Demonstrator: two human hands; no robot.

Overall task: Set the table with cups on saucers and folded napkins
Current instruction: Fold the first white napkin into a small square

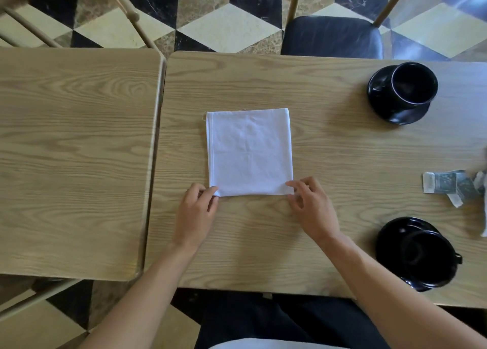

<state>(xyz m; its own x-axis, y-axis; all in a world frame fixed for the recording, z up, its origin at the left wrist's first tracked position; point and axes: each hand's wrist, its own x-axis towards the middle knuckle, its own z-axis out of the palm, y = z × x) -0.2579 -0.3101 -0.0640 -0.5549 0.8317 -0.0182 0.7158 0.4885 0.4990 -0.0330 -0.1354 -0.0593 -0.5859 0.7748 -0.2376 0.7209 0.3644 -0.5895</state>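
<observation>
The left hand (196, 211) and right hand (312, 209) each pinch a near corner of the folded white napkin (249, 152), which lies flat on the tabletop (342, 148). Its slightly longer side runs away from the hands. There is bare wood all around it, and two black cups on saucers (403, 91) (417, 252) sit well off to the right of the right hand.

No words or numbers can be read here. The small torn packet (445, 185) far out past the right hand (313, 209) has some print on its dark side, but it is too tiny and blurry to make out.
</observation>
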